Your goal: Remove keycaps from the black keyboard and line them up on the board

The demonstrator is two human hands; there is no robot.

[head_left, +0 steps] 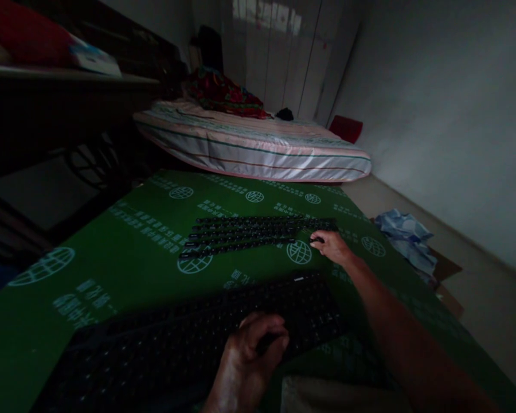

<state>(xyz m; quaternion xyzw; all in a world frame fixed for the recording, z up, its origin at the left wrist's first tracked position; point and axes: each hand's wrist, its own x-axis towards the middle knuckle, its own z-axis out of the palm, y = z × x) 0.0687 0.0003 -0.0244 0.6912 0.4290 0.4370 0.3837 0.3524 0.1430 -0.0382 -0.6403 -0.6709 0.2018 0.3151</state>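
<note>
A black keyboard (155, 338), apparently with its keys bared or partly bared, lies slanted on the green printed board (124, 287) close to me. Over its right half rests my left hand (251, 350), fingers curled toward the thumb; whether the dark patch between them is a thing or shadow is unclear. Beyond the keyboard, small black keycaps (241, 232) are lined up in several rows. At the right end of these rows my right hand (333, 246) pinches a small black keycap (316, 240) just above the board.
A bed with a striped sheet (258, 152) stands past the board's far edge. To the right, crumpled blue-white cloth (406, 235) lies near the floor beside the wall. A dark shelf (69, 74) is at the left. Something pale and blurred (318, 396) sits at the bottom edge.
</note>
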